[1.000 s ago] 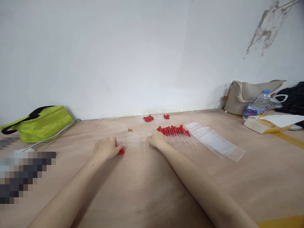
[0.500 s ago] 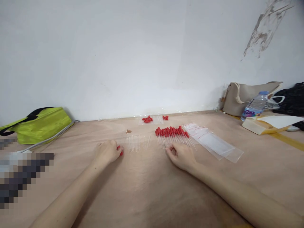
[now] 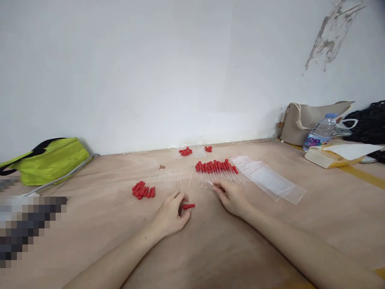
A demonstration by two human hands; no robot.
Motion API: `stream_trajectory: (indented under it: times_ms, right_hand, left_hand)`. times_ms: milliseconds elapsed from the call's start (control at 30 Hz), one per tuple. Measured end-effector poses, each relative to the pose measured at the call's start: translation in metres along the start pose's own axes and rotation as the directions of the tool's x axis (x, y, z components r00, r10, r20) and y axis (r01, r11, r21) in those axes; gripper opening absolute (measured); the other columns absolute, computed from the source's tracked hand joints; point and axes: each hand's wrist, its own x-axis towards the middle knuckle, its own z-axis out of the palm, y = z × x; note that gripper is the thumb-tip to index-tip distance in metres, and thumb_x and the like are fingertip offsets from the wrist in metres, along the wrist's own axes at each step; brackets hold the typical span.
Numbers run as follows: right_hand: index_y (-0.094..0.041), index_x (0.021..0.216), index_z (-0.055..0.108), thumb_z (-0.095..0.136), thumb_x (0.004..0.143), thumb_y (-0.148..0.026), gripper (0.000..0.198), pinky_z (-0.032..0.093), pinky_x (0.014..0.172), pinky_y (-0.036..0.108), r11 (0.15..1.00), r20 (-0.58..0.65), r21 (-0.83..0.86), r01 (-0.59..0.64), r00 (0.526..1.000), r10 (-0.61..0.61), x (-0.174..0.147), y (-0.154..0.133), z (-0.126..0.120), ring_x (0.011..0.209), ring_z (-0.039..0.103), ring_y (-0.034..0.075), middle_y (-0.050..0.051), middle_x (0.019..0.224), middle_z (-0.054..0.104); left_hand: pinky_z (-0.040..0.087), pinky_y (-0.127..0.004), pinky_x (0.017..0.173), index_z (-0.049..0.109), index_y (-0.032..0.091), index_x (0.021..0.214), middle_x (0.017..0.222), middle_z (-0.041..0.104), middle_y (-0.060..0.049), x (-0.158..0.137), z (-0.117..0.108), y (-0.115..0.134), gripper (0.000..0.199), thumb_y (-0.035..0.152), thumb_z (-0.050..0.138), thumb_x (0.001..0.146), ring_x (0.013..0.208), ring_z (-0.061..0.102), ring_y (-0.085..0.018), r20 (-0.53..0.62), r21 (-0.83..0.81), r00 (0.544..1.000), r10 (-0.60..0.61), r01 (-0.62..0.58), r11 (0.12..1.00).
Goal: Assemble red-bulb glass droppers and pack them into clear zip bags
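Observation:
My left hand (image 3: 173,214) curves around a red rubber bulb (image 3: 189,206), thumb and fingers apart. The bulb appears to lie on the covered surface between them. A pinch of my right hand (image 3: 231,196) closes on a thin clear dropper tube (image 3: 210,184), its tip pointing up and left. Beyond that hand lies a row of droppers with red bulbs (image 3: 215,166) fitted on clear tubes. Loose red bulbs (image 3: 143,190) form a small pile left of my left hand. Several bare clear tubes (image 3: 169,182) lie side by side in front of it.
More red bulbs (image 3: 185,151) and clear tubes lie by the wall. Clear zip bags (image 3: 270,182) overlap on the right. Farther right are a water bottle (image 3: 321,130), a beige bag (image 3: 296,126) and an opened package (image 3: 325,156). A lime-green bag (image 3: 55,160) and cable stand left.
My left hand has moved right and nearer from the bulb pile, and one red bulb now lies by its fingers. The right hand has barely moved; a tube shows at its fingertips.

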Motion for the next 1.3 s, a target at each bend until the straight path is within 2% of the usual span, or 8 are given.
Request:
stream_trajectory:
  times_ms: [67, 167, 333, 500, 567, 767, 1133, 1300]
  right_hand:
    - [-0.018, 0.093, 0.057, 0.043, 0.084, -0.025, 0.018, 0.044, 0.067, 0.027, 1.0, 0.011, 0.006, 0.017, 1.0, -0.017, 0.0, -0.002, 0.001, 0.074, 0.059, 0.016, 0.006, 0.083, 0.064]
    - [-0.019, 0.091, 0.059, 0.043, 0.085, -0.025, 0.018, 0.044, 0.07, 0.027, 0.998, 0.057, 0.044, 0.045, 0.997, -0.047, -0.001, -0.011, 0.001, 0.077, 0.058, 0.015, 0.005, 0.084, 0.064]
    - [-0.02, 0.091, 0.058, 0.042, 0.086, -0.026, 0.018, 0.043, 0.067, 0.025, 0.99, 0.129, 0.098, 0.097, 0.986, -0.109, -0.005, -0.023, 0.004, 0.074, 0.057, 0.013, 0.003, 0.08, 0.063]
    - [-0.021, 0.091, 0.057, 0.038, 0.088, -0.027, 0.02, 0.042, 0.069, 0.026, 0.994, 0.198, 0.038, 0.103, 0.974, -0.108, -0.006, -0.024, 0.009, 0.077, 0.055, 0.014, 0.002, 0.081, 0.062]
    - [-0.021, 0.093, 0.056, 0.036, 0.089, -0.027, 0.021, 0.042, 0.07, 0.026, 0.993, 0.205, 0.039, 0.107, 0.972, -0.113, -0.006, -0.024, 0.01, 0.079, 0.055, 0.014, 0.003, 0.083, 0.062]
    - [-0.022, 0.097, 0.054, 0.034, 0.089, -0.023, 0.022, 0.04, 0.075, 0.027, 0.982, 0.249, 0.083, 0.17, 0.95, -0.186, -0.005, -0.027, 0.008, 0.084, 0.053, 0.014, 0.003, 0.09, 0.061]
    - [-0.022, 0.099, 0.056, 0.035, 0.089, -0.022, 0.023, 0.036, 0.075, 0.029, 0.984, 0.253, 0.0, 0.176, 0.952, -0.171, -0.007, -0.025, 0.008, 0.081, 0.055, 0.014, 0.002, 0.088, 0.063]
    - [-0.025, 0.096, 0.06, 0.041, 0.088, -0.02, 0.022, 0.031, 0.071, 0.029, 0.98, 0.273, -0.017, 0.199, 0.944, -0.187, -0.005, -0.021, 0.01, 0.074, 0.056, 0.012, -0.001, 0.083, 0.064]
  left_hand:
    - [0.04, -0.027, 0.068, 0.056, 0.018, 0.086, 0.085, 0.054, -0.003, 0.001, 0.003, -0.001, 0.012, 0.024, 0.052, 0.077, 0.075, 0.052, -0.016, 0.013, -0.081, 1.0, 0.025, -0.024, 0.996]
    - [0.04, -0.026, 0.066, 0.058, 0.018, 0.078, 0.08, 0.054, -0.002, 0.004, 0.005, -0.002, 0.012, 0.025, 0.049, 0.082, 0.073, 0.052, -0.015, 0.021, -0.152, 0.999, 0.023, -0.02, 0.988]
    - [0.041, -0.026, 0.067, 0.054, 0.018, 0.083, 0.078, 0.057, -0.001, 0.004, 0.009, -0.002, 0.012, 0.026, 0.045, 0.085, 0.073, 0.052, -0.014, -0.053, -0.223, 0.999, -0.009, -0.003, 0.975]
    - [0.045, -0.022, 0.057, 0.051, 0.018, 0.098, 0.077, 0.058, 0.0, 0.003, 0.016, -0.009, 0.02, 0.03, 0.039, 0.088, 0.058, 0.054, -0.01, 0.021, -0.476, 0.994, -0.105, 0.103, 0.873]
    - [0.046, -0.022, 0.056, 0.052, 0.017, 0.1, 0.074, 0.057, 0.0, 0.003, 0.017, -0.011, 0.024, 0.032, 0.038, 0.088, 0.057, 0.055, -0.01, 0.047, -0.521, 0.992, -0.115, 0.122, 0.845]
    - [0.046, -0.021, 0.058, 0.057, 0.017, 0.092, 0.067, 0.056, 0.001, 0.003, 0.015, -0.009, 0.023, 0.031, 0.04, 0.088, 0.058, 0.056, -0.01, 0.056, -0.515, 0.995, -0.085, 0.101, 0.851]
    - [0.046, -0.022, 0.064, 0.057, 0.017, 0.086, 0.069, 0.057, 0.0, 0.001, 0.016, -0.012, 0.023, 0.031, 0.039, 0.088, 0.065, 0.056, -0.011, 0.028, -0.466, 0.998, -0.048, 0.056, 0.883]
    - [0.044, -0.02, 0.053, 0.059, 0.016, 0.087, 0.069, 0.055, -0.001, 0.0, 0.011, -0.008, 0.024, 0.029, 0.039, 0.088, 0.054, 0.052, -0.009, 0.055, -0.434, 0.998, -0.015, 0.037, 0.9]
